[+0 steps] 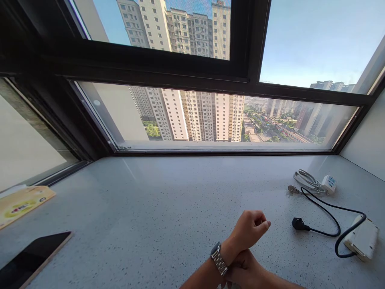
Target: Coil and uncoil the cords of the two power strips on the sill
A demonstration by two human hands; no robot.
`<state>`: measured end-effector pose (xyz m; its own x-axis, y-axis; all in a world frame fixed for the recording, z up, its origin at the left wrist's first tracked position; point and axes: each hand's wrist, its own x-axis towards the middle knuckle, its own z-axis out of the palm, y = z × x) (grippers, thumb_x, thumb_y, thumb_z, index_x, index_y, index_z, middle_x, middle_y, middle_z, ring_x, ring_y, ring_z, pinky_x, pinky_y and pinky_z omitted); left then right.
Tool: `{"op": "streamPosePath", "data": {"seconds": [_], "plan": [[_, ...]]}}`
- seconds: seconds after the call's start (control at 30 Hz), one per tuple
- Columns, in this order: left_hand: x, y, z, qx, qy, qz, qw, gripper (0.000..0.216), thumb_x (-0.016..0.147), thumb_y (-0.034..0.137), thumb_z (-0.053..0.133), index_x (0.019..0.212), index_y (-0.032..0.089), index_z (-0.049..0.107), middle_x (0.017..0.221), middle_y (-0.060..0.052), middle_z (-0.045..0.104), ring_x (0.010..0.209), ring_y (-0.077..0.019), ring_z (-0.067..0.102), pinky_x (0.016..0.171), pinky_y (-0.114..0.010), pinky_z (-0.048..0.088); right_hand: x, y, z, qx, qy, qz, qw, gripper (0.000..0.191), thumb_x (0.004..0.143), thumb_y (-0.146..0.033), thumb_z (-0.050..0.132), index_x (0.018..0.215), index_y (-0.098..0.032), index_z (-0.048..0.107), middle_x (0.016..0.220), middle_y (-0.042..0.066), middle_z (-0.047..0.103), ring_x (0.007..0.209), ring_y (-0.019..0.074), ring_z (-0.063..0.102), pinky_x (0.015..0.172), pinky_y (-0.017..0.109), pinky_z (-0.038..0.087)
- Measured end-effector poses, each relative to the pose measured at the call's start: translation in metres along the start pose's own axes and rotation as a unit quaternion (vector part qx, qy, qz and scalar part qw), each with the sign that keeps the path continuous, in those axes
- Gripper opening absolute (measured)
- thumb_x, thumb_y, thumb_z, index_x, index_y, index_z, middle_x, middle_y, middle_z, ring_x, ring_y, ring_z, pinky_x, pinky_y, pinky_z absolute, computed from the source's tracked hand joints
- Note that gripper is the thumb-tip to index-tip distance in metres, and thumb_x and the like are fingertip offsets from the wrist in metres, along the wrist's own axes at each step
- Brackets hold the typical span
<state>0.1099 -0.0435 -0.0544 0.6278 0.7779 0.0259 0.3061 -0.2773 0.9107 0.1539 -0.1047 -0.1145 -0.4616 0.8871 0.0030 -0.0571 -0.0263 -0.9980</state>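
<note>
My left hand [250, 229] is held above the speckled sill, its fingers curled in loosely with nothing seen in them. A wristwatch [219, 261] with a silver metal-link band and a dark case sits around the left wrist. From the lower right, my right hand [245, 271] reaches under that wrist. Its fingers close at the lower end of the watch band, where the wrist and the hand itself partly hide them. Whether the clasp is fastened cannot be seen.
On the speckled sill [135, 212], a dark-screened phone [33, 259] and a yellow tissue pack [25, 204] lie left. At right are a white power strip [362, 237] with a black plug [299, 224] and a coiled white extension cord [308, 178]. A dark-framed window [180, 80] stands behind.
</note>
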Motion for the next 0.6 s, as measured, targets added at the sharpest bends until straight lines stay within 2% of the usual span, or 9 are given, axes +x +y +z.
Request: {"op": "streamPosePath", "data": {"seconds": [0.23, 0.37, 0.43, 0.5, 0.57, 0.6], "plan": [[0.003, -0.001, -0.012, -0.025, 0.04, 0.0, 0.999, 0.029, 0.078, 0.039, 0.05, 0.059, 0.018, 0.048, 0.051, 0.004, 0.043, 0.049, -0.0095, 0.037, 0.047, -0.022, 0.026, 0.003, 0.009, 0.001, 0.042, 0.011, -0.005, 0.999, 0.017, 0.06, -0.023, 0.052, 0.055, -0.016, 0.066, 0.049, -0.001, 0.054, 0.044, 0.0099, 0.049, 0.048, 0.021, 0.042], [0.008, -0.007, -0.018, -0.037, 0.06, 0.0, 0.998, 0.029, 0.078, 0.041, 0.05, 0.059, 0.018, 0.049, 0.049, 0.004, 0.044, 0.049, -0.0095, 0.038, 0.047, -0.022, 0.028, -0.002, -0.012, -0.014, 0.014, -0.021, -0.012, 1.0, 0.024, 0.069, -0.032, 0.057, 0.057, -0.014, 0.068, 0.051, 0.001, 0.057, 0.046, 0.01, 0.05, 0.049, 0.021, 0.042], [0.011, -0.01, -0.02, -0.035, 0.07, 0.004, 0.997, 0.029, 0.077, 0.041, 0.051, 0.059, 0.018, 0.049, 0.048, 0.005, 0.044, 0.049, -0.0095, 0.038, 0.046, -0.021, 0.028, -0.009, -0.033, -0.031, -0.067, -0.037, -0.015, 0.997, 0.035, 0.078, -0.037, 0.053, 0.056, -0.015, 0.068, 0.051, 0.001, 0.057, 0.047, 0.0105, 0.051, 0.052, 0.022, 0.043], [0.012, -0.012, -0.021, -0.031, 0.079, 0.008, 0.996, 0.03, 0.078, 0.041, 0.051, 0.059, 0.018, 0.049, 0.048, 0.004, 0.044, 0.048, -0.0094, 0.038, 0.046, -0.021, 0.028, -0.02, -0.054, -0.055, -0.207, -0.006, -0.018, 0.978, 0.043, 0.085, -0.04, 0.049, 0.053, -0.017, 0.065, 0.05, 0.001, 0.056, 0.048, 0.011, 0.05, 0.053, 0.024, 0.042], [0.012, -0.013, -0.022, -0.028, 0.081, 0.01, 0.996, 0.031, 0.078, 0.041, 0.051, 0.059, 0.018, 0.05, 0.048, 0.004, 0.045, 0.048, -0.0094, 0.038, 0.045, -0.021, 0.028, -0.034, -0.07, -0.084, -0.378, 0.079, -0.014, 0.922, 0.035, 0.085, -0.039, 0.052, 0.062, -0.019, 0.068, 0.064, 0.004, 0.063, 0.059, 0.0144, 0.056, 0.06, 0.027, 0.045], [0.012, -0.012, -0.022, -0.028, 0.08, 0.011, 0.996, 0.031, 0.079, 0.042, 0.051, 0.059, 0.018, 0.05, 0.048, 0.004, 0.045, 0.047, -0.0094, 0.038, 0.045, -0.021, 0.028, -0.042, -0.074, -0.1, -0.451, 0.12, 0.001, 0.884, 0.025, 0.084, -0.038, 0.055, 0.077, -0.021, 0.072, 0.083, 0.007, 0.068, 0.073, 0.0182, 0.061, 0.067, 0.03, 0.047]]}}
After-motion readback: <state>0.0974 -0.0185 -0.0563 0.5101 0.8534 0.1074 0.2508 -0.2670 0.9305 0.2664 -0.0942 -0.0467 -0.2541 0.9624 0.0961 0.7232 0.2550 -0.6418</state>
